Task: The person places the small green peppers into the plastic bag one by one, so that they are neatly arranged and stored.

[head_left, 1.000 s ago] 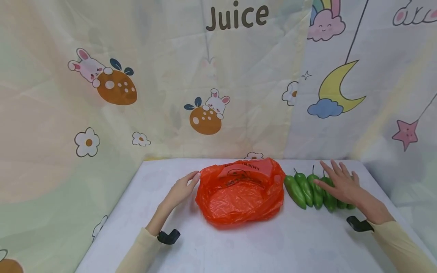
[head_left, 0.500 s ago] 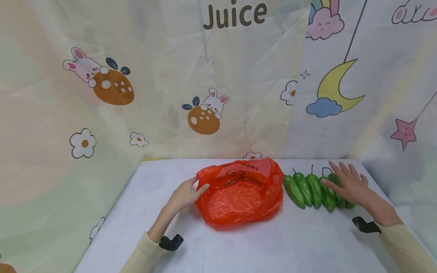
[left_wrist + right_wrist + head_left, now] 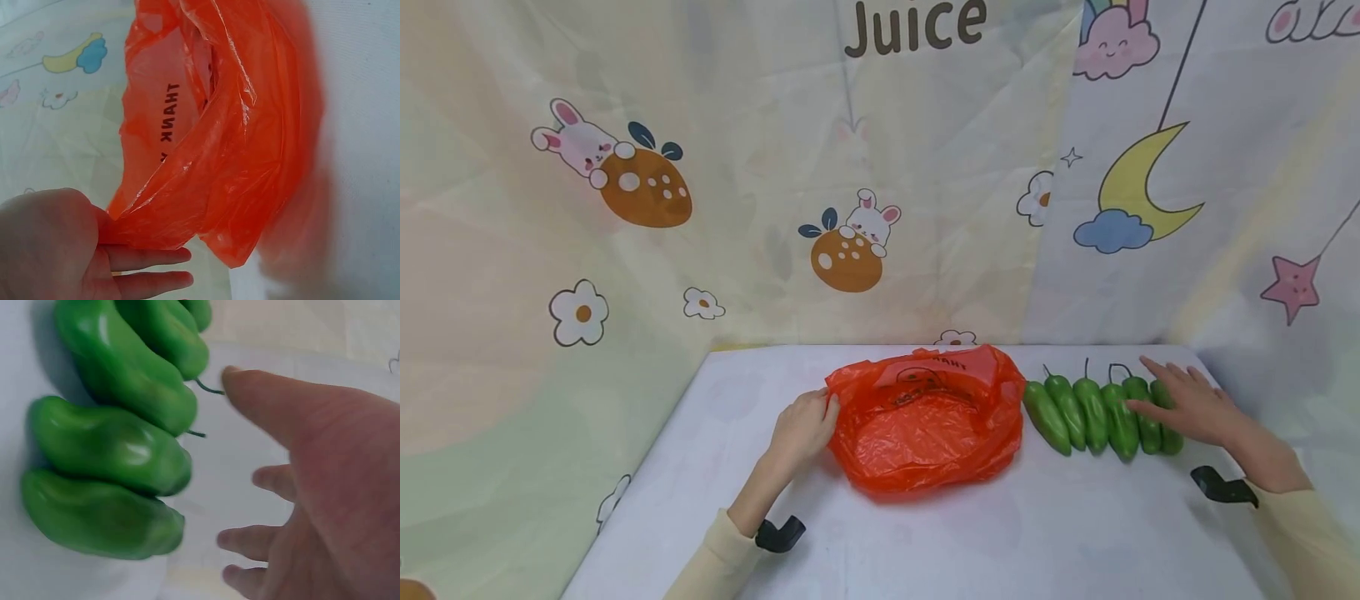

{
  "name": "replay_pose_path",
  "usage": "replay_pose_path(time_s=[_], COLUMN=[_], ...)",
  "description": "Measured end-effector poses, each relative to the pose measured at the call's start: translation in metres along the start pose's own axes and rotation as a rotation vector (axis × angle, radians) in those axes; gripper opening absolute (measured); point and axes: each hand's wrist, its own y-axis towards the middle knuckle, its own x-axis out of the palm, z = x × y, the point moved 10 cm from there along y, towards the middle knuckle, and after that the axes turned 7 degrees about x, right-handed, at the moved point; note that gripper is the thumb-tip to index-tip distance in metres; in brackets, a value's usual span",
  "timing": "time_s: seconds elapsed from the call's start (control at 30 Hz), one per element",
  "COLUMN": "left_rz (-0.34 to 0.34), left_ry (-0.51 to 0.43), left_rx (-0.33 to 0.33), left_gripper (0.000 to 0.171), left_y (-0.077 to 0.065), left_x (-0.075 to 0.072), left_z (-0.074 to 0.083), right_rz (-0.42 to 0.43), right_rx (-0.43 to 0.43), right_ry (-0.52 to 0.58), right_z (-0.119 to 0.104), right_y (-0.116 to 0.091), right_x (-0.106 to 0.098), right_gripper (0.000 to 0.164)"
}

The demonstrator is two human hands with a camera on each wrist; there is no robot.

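The red plastic bag [image 3: 917, 446], set on the bench [image 3: 1000, 542], is pinched at its left rim by the left hand [image 3: 805, 427]. The right hand [image 3: 1197, 406] is held, fingers spread, near six green peppers [image 3: 1094, 417], laid in a row just right of the bag.

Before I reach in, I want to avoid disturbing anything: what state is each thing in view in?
Bag, mouth open, crumpled, no contents visible.
Peppers, six, lying side by side in a row, no cuts visible.
Left hand, pinching the bag's rim.
Right hand, fingers spread, holding nothing, near the peppers' stem ends.
Backdrop, hanging, creased.
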Motion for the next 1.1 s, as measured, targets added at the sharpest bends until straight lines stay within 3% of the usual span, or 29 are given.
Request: replay_pose_path(time_s=[0.3,0.77,1.1], left_rz=[-0.008,-0.02,-0.025], left_ry=[-0.015,-0.036,-0.044], left_rx=[-0.012,-0.016,-0.028], left_gripper=[0.046,0.046,0.045], left_y=[-0.001,-0.001,-0.001], left_x=[0.0,0.0,0.0], left_z=[0.001,0.0,0.0], right_rz=[-0.062,-0.174,-0.196], right_rx=[-0.086,-0.008,-0.004], right_ry=[0.004,0.023,0.002], right_z=[0.003,0.015,0.019], right_y=[0.0,0.0,0.0], right_x=[-0.002,0.007,0.011], right_gripper=[0.088,0.086,0.082])
